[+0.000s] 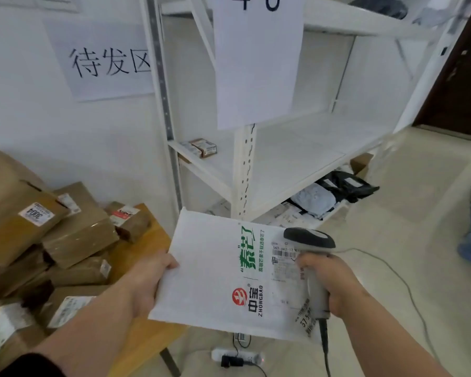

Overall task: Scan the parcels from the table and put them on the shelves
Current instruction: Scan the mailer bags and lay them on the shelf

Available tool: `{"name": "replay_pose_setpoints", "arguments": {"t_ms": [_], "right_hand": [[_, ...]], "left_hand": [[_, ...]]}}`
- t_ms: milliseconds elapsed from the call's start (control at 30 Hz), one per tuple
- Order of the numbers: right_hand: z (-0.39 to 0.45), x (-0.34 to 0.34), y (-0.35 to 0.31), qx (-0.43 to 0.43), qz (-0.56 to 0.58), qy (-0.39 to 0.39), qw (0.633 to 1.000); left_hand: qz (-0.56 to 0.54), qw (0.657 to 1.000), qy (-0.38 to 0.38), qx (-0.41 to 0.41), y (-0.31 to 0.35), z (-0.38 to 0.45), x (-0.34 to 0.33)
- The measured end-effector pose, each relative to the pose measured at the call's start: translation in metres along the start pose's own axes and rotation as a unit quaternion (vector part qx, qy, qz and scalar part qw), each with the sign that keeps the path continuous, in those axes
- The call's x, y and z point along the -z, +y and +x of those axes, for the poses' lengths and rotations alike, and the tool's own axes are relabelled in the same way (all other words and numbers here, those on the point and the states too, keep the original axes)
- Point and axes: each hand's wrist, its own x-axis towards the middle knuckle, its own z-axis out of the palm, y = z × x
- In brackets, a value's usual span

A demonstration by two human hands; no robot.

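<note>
My left hand (150, 281) grips the left edge of a flat white parcel (210, 268) printed with green characters and a red logo, held level at waist height. My right hand (329, 281) grips a grey handheld scanner (310, 240) whose black head points down at the shipping label (286, 257) on the parcel's right side. White metal shelves (297, 153) stand straight ahead. A wooden table (147, 240) at the left carries several brown cardboard parcels (76, 235).
Two small boxes (201, 148) sit on the middle shelf's left end. Grey and black bags (332, 191) lie on the bottom shelf. A power strip (237, 357) and the scanner's cable lie on the floor. A dark door (460, 72) stands at the right.
</note>
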Motion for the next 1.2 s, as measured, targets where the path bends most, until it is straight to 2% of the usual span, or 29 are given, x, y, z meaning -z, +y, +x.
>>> {"name": "replay_pose_setpoints", "arguments": {"t_ms": [233, 533, 767, 933, 1067, 1200], "right_hand": [[0.048, 0.088, 0.023, -0.086, -0.033, 0.062, 0.994], [0.114, 0.132, 0.017, -0.127, -0.076, 0.113, 0.983], [0.201, 0.152, -0.004, -0.132, -0.091, 0.063, 0.985], [0.292, 0.167, -0.009, -0.166, -0.093, 0.006, 0.982], [0.357, 0.176, -0.008, -0.188, -0.088, -0.031, 0.978], [0.412, 0.166, 0.011, -0.202, -0.102, -0.043, 0.973]], "left_hand": [[0.111, 0.99, -0.065, 0.049, -0.038, 0.072, -0.103], [0.153, 0.978, -0.09, 0.108, -0.062, 0.153, -0.173], [0.159, 0.979, -0.055, 0.118, -0.062, 0.195, -0.218], [0.215, 0.97, 0.048, 0.107, -0.058, 0.232, -0.257], [0.265, 0.954, 0.098, 0.101, -0.053, 0.26, -0.29], [0.228, 0.96, 0.098, 0.129, -0.046, 0.283, -0.309]]}}
